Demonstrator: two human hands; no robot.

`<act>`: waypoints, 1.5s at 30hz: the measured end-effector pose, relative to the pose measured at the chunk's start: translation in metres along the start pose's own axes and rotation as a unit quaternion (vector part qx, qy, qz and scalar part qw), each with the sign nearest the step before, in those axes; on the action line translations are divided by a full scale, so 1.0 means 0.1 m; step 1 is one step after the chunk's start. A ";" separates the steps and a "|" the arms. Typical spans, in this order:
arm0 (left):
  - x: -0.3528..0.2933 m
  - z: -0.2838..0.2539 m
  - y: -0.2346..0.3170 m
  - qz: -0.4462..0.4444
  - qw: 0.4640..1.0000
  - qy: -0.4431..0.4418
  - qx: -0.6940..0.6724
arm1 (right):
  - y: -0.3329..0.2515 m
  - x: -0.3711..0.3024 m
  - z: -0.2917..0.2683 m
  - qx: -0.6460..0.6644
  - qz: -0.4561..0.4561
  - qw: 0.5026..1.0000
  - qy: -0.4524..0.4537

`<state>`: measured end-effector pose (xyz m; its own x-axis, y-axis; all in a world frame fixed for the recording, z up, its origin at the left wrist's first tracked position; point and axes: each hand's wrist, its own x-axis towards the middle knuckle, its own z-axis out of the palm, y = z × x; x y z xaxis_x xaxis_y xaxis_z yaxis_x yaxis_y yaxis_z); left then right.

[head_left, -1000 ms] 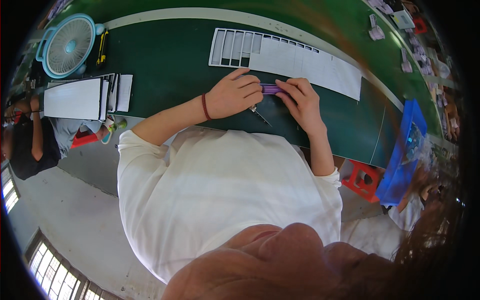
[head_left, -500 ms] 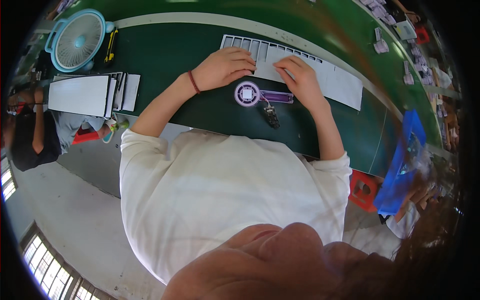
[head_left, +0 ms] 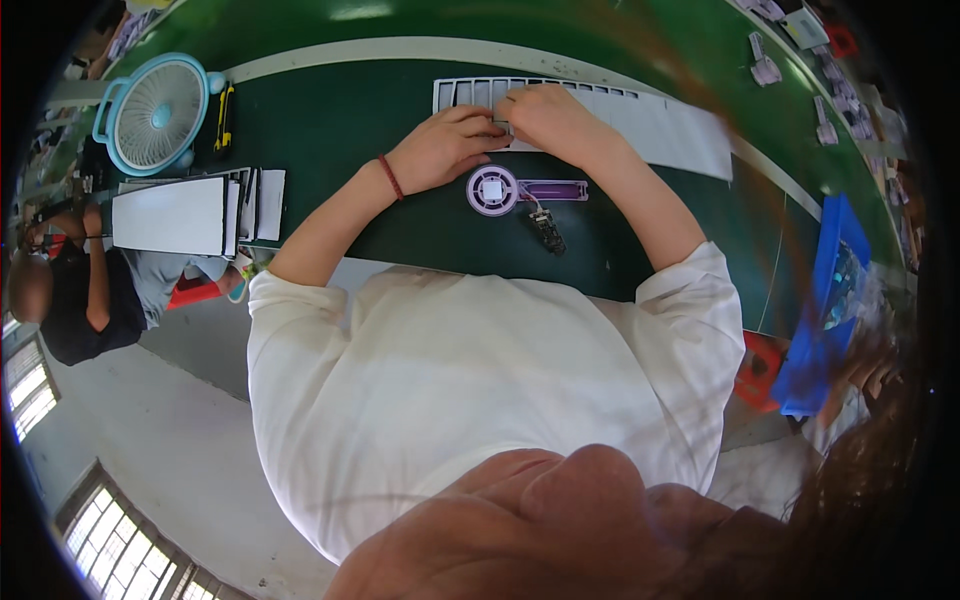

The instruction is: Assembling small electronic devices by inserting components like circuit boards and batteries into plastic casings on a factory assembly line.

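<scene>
- Here, the left hand (head_left: pixel 445 148) is placed at the near edge of a slotted white strip (head_left: pixel 670 132), its fingers loosely bent; whether anything is gripped cannot be told.
- The right hand (head_left: pixel 548 120) is laid over the strip's slots, fingers curled down beside the left fingertips; what is pinched, if anything, is hidden.
- Nearer the body, a purple round-headed device (head_left: pixel 491 190) is set on the green table (head_left: pixel 330 130), untouched by either hand.
- A small dark circuit board (head_left: pixel 550 234) is joined to it by wires.
- At the left, a blue fan (head_left: pixel 155 115) is flanked by a yellow cutter (head_left: pixel 224 118).
</scene>
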<state>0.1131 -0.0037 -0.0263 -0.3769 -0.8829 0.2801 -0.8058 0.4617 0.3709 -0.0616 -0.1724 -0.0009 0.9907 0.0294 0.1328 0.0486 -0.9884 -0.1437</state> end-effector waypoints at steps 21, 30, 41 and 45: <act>0.32 -0.26 0.57 0.049 0.983 0.118 -0.130 | -0.47 -0.86 -0.09 0.625 0.312 0.678 0.230; 0.29 -0.29 0.57 0.062 0.990 0.043 -0.118 | -0.64 -1.10 -0.06 0.640 0.326 0.625 0.306; 0.04 -0.07 0.94 0.021 0.999 -0.031 0.020 | -1.06 -1.17 0.07 0.169 0.348 0.853 0.349; 0.06 -0.05 1.01 0.013 0.998 -0.024 0.057 | -1.06 -1.10 0.10 0.178 0.346 0.847 0.362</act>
<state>0.0320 0.0383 0.0174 -0.4173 -0.8754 0.2441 -0.8411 0.4737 0.2609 -0.1747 -0.0698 -0.0103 0.4669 -0.7647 0.4441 -0.3485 -0.6206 -0.7024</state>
